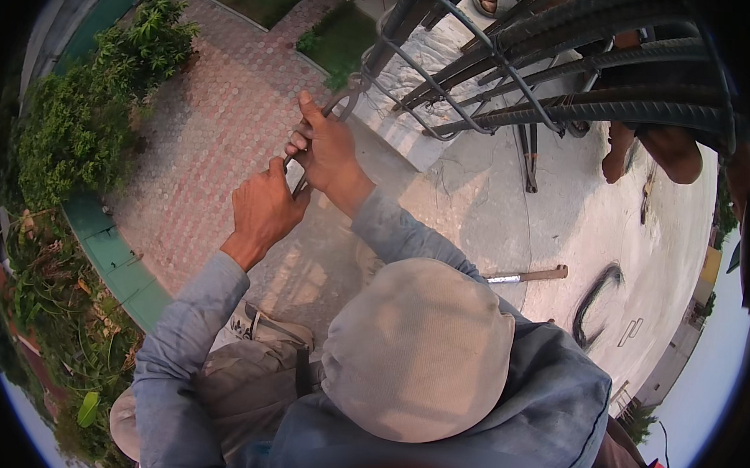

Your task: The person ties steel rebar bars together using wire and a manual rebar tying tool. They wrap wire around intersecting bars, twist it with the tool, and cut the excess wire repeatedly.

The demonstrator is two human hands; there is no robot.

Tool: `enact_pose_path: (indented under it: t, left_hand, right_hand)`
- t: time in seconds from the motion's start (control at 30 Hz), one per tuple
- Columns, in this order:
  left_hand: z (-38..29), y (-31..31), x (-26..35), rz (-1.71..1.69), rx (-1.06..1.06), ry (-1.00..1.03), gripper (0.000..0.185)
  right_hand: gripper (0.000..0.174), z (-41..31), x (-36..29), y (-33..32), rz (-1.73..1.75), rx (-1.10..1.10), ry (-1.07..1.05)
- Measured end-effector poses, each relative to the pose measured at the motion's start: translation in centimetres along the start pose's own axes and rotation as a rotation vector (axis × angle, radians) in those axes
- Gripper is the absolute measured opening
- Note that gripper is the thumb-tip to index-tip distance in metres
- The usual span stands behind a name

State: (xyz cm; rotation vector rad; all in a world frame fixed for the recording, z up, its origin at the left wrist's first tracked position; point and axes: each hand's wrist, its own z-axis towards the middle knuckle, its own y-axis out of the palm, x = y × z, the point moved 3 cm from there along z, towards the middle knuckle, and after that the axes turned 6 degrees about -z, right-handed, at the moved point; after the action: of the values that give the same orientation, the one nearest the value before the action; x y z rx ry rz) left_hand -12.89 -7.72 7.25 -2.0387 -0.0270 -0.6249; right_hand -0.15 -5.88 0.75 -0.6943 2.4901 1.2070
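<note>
Both hands are on a pair of dark steel pincers. My right hand wraps its handles nearer the jaws, thumb pointing up along the tool. My left hand closes around the handle ends, just below and left of the right hand. The jaws touch a corner of a steel stirrup beside an upright rebar; thin tie wire hangs there. Whether the jaws grip the wire cannot be told. Several ribbed rebars run from there to the upper right. A beige cloth cap covers the lower middle.
A concrete slab edge drops to paving below. On the slab lie a second long-handled tool, a bar-like tool with a brown end and a tie-wire bundle. Another person's bare feet are behind the rebars.
</note>
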Motion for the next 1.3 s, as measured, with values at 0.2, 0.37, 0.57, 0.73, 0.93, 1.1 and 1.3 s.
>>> enact_pose_path:
  t: [0.2,0.37,0.57,0.73,0.93,1.1,1.3]
  left_hand:
    - [0.1,-0.1,-0.9,-0.889,-0.564,-0.235,0.045]
    - [-0.9,-0.4,0.4,0.04,0.155,-0.036,0.047]
    - [-2.1,-2.0,1.5,-0.108,-0.028,0.027,0.059]
    - [-2.3,0.6,2.9,-1.261,-0.63,-0.318,0.053]
    - [-1.4,1.8,1.5,-0.455,-0.185,0.033,0.054]
    - [-1.4,4.0,0.6,-0.635,-0.539,0.3,0.05]
    - [9.0,-0.9,4.2,-0.87,0.078,0.403,0.053]
  right_hand:
    - [0.045,1.0,0.5,-1.5,0.47,-0.888,0.048]
    - [0.037,0.0,0.4,-1.4,0.187,-0.233,-0.165]
    - [0.042,0.5,-0.5,-0.6,0.289,-0.509,-0.008]
    - [0.045,-0.2,-0.5,-0.7,0.749,-1.104,0.209]
    - [0.04,-2.2,-1.8,-3.0,0.188,-0.547,-0.08]
    - [0.045,-9.1,-4.1,-7.3,-0.192,-0.667,-0.003]
    - [0.063,-18.6,-5.9,-15.8,0.01,-0.134,-0.179]
